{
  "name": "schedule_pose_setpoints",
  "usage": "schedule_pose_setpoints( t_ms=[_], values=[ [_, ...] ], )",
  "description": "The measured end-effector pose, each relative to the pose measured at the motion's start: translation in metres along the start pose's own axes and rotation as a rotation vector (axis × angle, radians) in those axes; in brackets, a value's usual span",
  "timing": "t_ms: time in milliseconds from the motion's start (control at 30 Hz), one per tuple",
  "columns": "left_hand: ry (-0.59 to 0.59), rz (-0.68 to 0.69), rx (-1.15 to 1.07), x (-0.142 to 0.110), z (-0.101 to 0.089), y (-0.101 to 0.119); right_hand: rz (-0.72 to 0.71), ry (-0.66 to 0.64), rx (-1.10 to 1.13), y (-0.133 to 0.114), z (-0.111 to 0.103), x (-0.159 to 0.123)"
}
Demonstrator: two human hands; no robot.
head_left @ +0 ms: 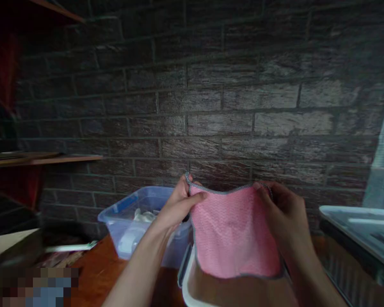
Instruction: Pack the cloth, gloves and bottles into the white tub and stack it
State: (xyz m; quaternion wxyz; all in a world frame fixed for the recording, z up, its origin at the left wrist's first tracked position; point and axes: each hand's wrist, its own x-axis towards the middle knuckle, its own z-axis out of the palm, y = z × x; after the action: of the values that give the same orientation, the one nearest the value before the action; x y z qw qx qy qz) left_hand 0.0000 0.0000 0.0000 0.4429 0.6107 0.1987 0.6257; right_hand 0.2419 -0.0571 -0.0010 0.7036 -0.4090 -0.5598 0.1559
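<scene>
A pink cleaning cloth (233, 234) with a grey stitched edge hangs spread out between my two hands. My left hand (185, 200) pinches its upper left corner, thumb in front. At the upper right corner, my right hand (277, 204) grips the cloth between thumb and fingers. The cloth's top edge sags a little in the middle. Below it stands a white-rimmed container (192, 290) with a dark latch on its left side; the cloth hides part of its opening.
A translucent blue plastic bin (115, 219) with white items inside stands left of the container on a reddish-brown wooden surface (99, 273). A lidded clear box (365, 221) is at right. Wooden shelves (67, 160) jut out at left, and a dark brick wall (205, 98) rises behind.
</scene>
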Motion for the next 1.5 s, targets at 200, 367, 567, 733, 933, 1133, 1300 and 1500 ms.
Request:
schedule_pose_setpoints(
  t_ms=[200, 367, 567, 733, 933, 1133, 1300, 1500],
  values=[
    [0.14, -0.001, -0.048, 0.012, -0.002, -0.001, -0.042, 0.199, 0.036, 0.001, -0.004, 0.005],
    [0.311, 0.168, 0.285, 0.016, -0.007, -0.007, -0.051, 0.172, -0.009, 0.0, -0.004, 0.003],
    [0.285, 0.386, 0.649, 0.013, -0.005, 0.001, -0.1, 0.192, -0.194, -0.006, -0.01, 0.003],
    [0.142, 0.38, 0.632, 0.015, -0.005, 0.001, -0.241, 0.341, -0.387, -0.009, -0.017, 0.009],
    [0.203, 0.324, 0.53, 0.014, -0.004, -0.001, -0.301, 0.372, -0.599, -0.008, -0.022, 0.011],
    [0.235, 0.295, 0.538, 0.013, -0.008, 0.004, -0.348, 0.361, -0.727, -0.008, -0.033, 0.014],
    [0.124, 0.261, 0.646, 0.015, -0.017, 0.004, -0.341, 0.348, -0.909, -0.007, -0.04, 0.015],
    [0.164, 0.261, 0.629, 0.013, -0.021, 0.012, -0.329, 0.311, -0.872, -0.016, -0.036, 0.006]
  ],
)
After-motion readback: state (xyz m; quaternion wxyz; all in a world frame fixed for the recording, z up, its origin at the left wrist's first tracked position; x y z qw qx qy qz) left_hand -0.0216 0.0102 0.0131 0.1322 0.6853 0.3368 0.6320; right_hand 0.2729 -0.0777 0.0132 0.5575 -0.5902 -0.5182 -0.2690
